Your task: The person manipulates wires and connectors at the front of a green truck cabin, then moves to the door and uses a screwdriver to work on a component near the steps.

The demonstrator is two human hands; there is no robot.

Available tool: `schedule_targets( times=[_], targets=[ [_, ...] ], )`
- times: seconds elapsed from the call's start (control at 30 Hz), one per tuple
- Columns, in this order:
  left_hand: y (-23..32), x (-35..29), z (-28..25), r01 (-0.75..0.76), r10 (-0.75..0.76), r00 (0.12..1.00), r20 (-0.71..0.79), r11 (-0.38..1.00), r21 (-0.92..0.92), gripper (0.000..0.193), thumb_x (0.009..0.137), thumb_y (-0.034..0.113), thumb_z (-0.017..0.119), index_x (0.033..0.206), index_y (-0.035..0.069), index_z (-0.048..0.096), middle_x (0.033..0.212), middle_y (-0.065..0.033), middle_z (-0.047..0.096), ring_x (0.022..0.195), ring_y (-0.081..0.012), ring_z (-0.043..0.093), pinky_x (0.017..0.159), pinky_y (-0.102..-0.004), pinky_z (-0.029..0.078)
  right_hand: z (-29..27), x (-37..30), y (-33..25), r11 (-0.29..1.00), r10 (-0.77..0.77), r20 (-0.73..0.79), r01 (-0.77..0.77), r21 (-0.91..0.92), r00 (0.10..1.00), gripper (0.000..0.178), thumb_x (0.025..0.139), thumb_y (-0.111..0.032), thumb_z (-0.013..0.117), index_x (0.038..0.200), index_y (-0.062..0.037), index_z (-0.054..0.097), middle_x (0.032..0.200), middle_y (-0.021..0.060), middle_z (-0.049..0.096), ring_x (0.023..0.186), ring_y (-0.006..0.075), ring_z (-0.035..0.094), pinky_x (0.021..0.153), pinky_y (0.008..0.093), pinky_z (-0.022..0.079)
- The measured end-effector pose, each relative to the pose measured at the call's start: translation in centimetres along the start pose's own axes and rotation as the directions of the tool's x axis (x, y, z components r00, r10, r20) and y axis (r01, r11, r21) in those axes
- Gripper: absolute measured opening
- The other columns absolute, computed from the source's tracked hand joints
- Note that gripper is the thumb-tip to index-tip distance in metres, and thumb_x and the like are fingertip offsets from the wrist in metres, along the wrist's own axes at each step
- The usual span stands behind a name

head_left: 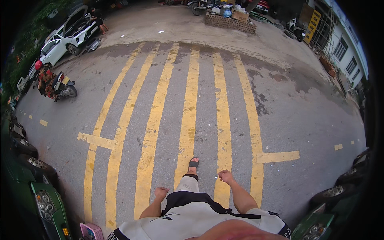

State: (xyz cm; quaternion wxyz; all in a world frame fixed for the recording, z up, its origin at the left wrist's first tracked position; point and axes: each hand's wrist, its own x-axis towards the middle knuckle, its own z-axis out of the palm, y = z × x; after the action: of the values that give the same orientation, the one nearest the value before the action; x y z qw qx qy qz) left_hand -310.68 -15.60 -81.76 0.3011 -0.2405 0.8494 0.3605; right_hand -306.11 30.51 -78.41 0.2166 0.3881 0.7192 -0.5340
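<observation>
My left hand (161,193) hangs low beside my waist, its fingers loosely curled, with nothing visible in them. Farther forward on the right, my right hand (226,177) is held out over a yellow stripe, fingers curled in and no object showing. Neither hand touches anything. Between them one foot in a dark sandal (193,163) is stepped forward onto the road. Underfoot run the broad, worn yellow stripes (153,128) of a crossing on grey asphalt.
A rider on a motorbike (64,86) is at the left. Beyond stands a white car (60,46) with its hood raised, a person (99,20) beside it. Green vehicles (48,208) flank me, near a pink basket (91,231). A brick planter (230,23) stands ahead.
</observation>
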Motion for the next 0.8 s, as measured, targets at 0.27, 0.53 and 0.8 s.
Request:
schedule_targets(
  times=[0.27,0.53,0.8],
  targets=[
    [18.5,11.9,1.1,-0.020,-0.019,0.957,0.289,0.991,0.132,0.025,0.091,0.024,0.070,0.094,0.000,0.075,0.084,-0.0129,0.074,0.069,-0.0213,0.070,0.064,-0.0353,0.057,-7.2,4.8,0.9,0.914,0.309,0.029,-0.305,0.268,0.951,0.029,0.092,-0.026,0.065,0.105,-0.0004,0.069,0.089,0.0105,0.071,0.067,0.0195,0.067,0.054,0.0349,0.053],
    [57.7,26.2,10.4,-0.416,0.283,0.825,0.489,0.889,0.189,0.023,0.090,0.018,0.071,0.100,-0.003,0.072,0.078,-0.0092,0.070,0.064,-0.0165,0.067,0.057,-0.0314,0.055,-18.1,16.8,-7.8,0.809,0.326,-0.230,-0.145,0.569,0.917,0.028,0.092,-0.025,0.065,0.107,-0.0021,0.067,0.085,0.0101,0.069,0.067,0.0232,0.067,0.057,0.0360,0.052],
    [85.8,28.9,25.9,-0.538,0.349,0.762,0.545,0.810,0.235,0.032,0.079,0.019,0.084,0.100,0.000,0.069,0.080,-0.0080,0.071,0.066,-0.0149,0.067,0.061,-0.0299,0.053,-29.7,30.3,-4.0,0.932,0.288,-0.364,-0.172,0.319,0.886,0.030,0.089,-0.033,0.063,0.092,-0.0045,0.071,0.083,0.0162,0.070,0.079,0.0260,0.069,0.065,0.0424,0.051]
  ],
)
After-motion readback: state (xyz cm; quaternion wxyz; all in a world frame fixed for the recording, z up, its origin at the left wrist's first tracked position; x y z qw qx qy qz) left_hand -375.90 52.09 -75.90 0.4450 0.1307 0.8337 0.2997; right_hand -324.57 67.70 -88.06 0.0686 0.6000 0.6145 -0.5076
